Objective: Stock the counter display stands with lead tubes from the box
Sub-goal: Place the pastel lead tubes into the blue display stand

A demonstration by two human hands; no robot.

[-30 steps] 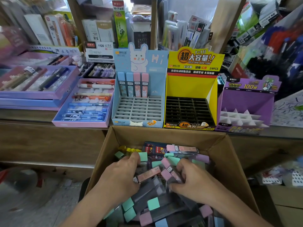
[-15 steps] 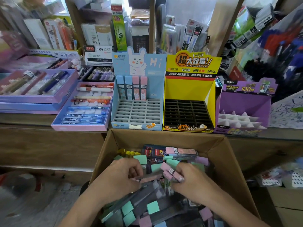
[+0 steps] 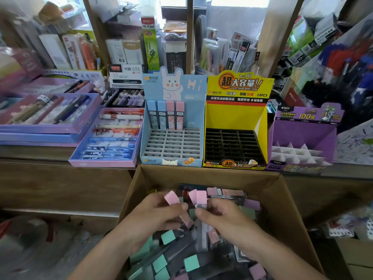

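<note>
A cardboard box (image 3: 286, 201) below the counter is full of lead tubes with green, pink and blue caps. My left hand (image 3: 153, 217) grips one pink-capped lead tube (image 3: 172, 197) above the pile. My right hand (image 3: 224, 221) grips two pink-capped tubes (image 3: 198, 197) side by side, caps pointing up. On the counter stand three display stands: a blue rabbit stand (image 3: 173, 138) with several tubes in its back row, a yellow stand (image 3: 235, 118) with a black grid, and a purple stand (image 3: 302, 136) with a white grid.
Purple and pink pen trays (image 3: 105, 138) lie on the counter left of the stands. Shelves behind hold packed stationery (image 3: 149, 43). A wooden counter front (image 3: 60, 184) runs left of the box, and more stock hangs at the right (image 3: 343, 57).
Both hands have lifted out of the pile, each with pink-capped tubes now held upright above the box. The camera view has tilted down slightly.
</note>
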